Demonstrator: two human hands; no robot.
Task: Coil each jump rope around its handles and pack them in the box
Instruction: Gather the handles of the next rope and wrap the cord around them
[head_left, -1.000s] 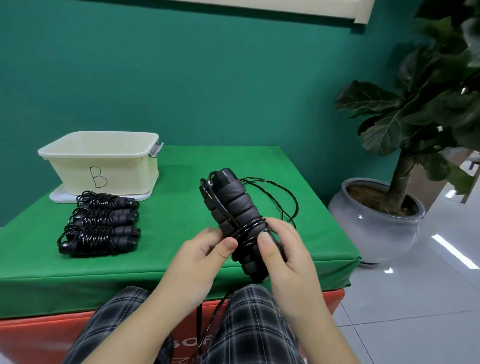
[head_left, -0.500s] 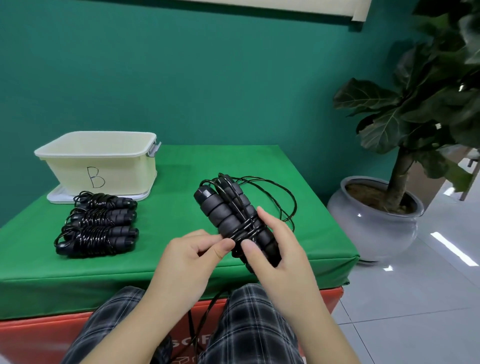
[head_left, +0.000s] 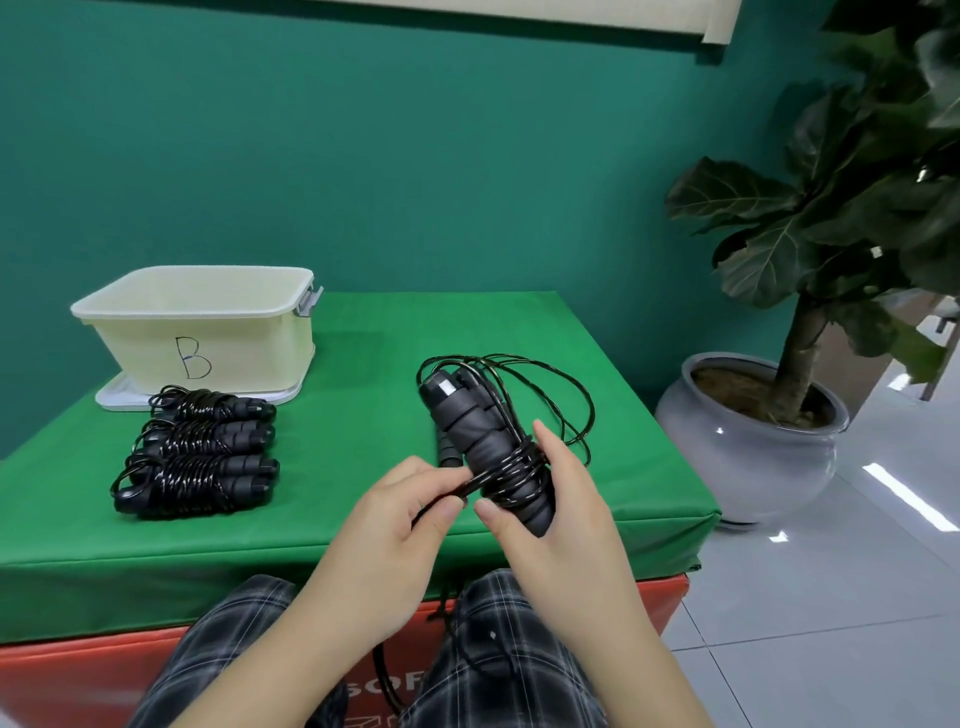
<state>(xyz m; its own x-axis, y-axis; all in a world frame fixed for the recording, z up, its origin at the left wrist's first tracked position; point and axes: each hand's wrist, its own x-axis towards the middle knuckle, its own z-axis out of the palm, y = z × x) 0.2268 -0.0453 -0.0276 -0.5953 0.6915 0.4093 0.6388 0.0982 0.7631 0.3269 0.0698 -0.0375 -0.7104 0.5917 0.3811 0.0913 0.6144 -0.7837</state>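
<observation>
My right hand (head_left: 556, 525) grips the lower end of a pair of black foam jump rope handles (head_left: 480, 441), held upright over the green table (head_left: 363, 374). A few turns of black rope are wound round the handles' middle. My left hand (head_left: 400, 525) pinches the rope (head_left: 462, 488) just left of the handles. Loose loops of rope (head_left: 561, 384) fan out behind, and a strand hangs down between my knees. Several coiled jump ropes (head_left: 200, 454) lie in a row at the left. The cream box marked B (head_left: 200, 327) stands open behind them.
The box rests on its white lid (head_left: 117, 397). A potted plant in a grey pot (head_left: 748, 441) stands on the tiled floor to the right of the table. A green wall is behind. The table's red front edge is at my knees.
The handles have swung from leaning left to more upright and nearer me. My left hand has shifted from the handles to pinching the rope and pulling it leftward.
</observation>
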